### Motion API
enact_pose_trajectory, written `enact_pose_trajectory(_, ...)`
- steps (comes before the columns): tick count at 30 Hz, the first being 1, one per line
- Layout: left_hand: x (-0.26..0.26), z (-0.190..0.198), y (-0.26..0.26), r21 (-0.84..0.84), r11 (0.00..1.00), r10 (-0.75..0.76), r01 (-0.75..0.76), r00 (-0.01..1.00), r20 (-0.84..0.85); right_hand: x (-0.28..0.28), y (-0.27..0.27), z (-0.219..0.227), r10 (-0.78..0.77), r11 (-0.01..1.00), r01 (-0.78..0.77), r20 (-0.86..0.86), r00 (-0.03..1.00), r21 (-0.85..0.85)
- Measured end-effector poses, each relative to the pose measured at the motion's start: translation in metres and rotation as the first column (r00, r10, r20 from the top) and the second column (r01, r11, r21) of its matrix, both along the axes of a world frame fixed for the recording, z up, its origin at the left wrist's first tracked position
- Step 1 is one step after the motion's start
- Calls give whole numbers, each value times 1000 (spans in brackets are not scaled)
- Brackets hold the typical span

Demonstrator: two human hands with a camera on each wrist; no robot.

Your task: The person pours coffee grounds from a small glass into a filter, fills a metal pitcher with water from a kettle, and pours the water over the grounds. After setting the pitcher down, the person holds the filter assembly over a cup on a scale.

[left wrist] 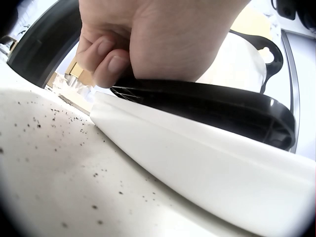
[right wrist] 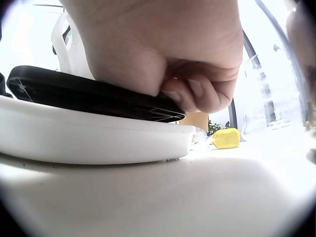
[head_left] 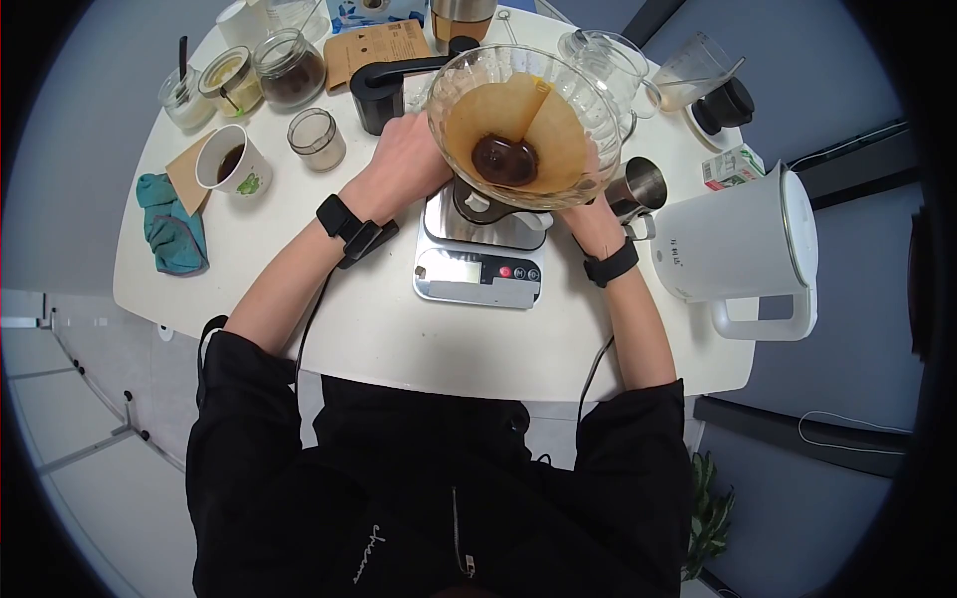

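A clear ribbed glass dripper point(head_left: 601, 115) stands over the kitchen scale point(head_left: 478, 292), lined with a brown paper filter point(head_left: 469, 118) with dark coffee point(head_left: 505, 161) at its bottom. My left hand point(head_left: 407, 159) and right hand point(head_left: 593, 221) are at the scale's two sides, partly hidden by the dripper. In the left wrist view, curled fingers point(left wrist: 113, 64) grip the black-edged top plate point(left wrist: 222, 106), which tilts above the white scale base point(left wrist: 197, 158). The right wrist view shows my other hand's curled fingers point(right wrist: 197, 94) gripping the opposite edge of that plate.
A white kettle point(head_left: 723, 239) and a metal pitcher point(head_left: 643, 184) stand at the right. Left lie a paper cup point(head_left: 254, 171) of dark drink, a teal cloth point(head_left: 174, 229) and several jars. Behind the dripper are a glass server point(head_left: 613, 62) and a black-handled grinder point(head_left: 379, 105).
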State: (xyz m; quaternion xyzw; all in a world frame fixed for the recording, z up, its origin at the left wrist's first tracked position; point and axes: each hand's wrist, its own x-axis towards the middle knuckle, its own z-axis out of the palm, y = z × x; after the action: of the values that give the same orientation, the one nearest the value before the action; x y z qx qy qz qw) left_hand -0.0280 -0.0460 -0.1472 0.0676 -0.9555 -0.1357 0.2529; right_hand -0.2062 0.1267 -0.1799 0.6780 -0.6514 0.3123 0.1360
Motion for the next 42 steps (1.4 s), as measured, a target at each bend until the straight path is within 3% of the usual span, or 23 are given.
enact_pose_trajectory(4,-1,-1,-1,0,1000,7,-7,1000,-4,-4,-3,-2,20,998,-22,36,999,53)
enact_pose_trajectory(8,-1,-1,-1,9,1000,7,-7,1000,-3,-5,-5,-8,20,999,-20,-11,1000,-25)
enact_pose_trajectory(15,-1,0,0,-24,1000,15,-15,1000,5,-10,-8,-12,27,996,-38,135,990,81)
enact_pose_trajectory(19,0,-1,1,-10,1000,9,-9,999,-47,-14,-9,-16,53,997,-59,100,994,58)
enact_pose_trajectory(24,1,5,3,-17,999,33,-33,999,17,-14,-10,-21,-4,1000,3,53,999,19)
enact_pose_trajectory(31,1,2,2,-16,999,29,-29,1000,4,-6,-8,-5,25,993,-55,261,965,109)
enact_pose_trajectory(36,0,3,3,0,999,39,-39,999,14,-6,-7,-3,37,995,-61,261,965,83)
enact_pose_trajectory(39,2,4,2,8,999,46,-47,998,30,-4,-10,-4,32,999,-36,137,990,28)
enact_pose_trajectory(42,0,3,0,17,1000,0,-1,1000,14,-1,-9,4,38,999,-43,141,989,31)
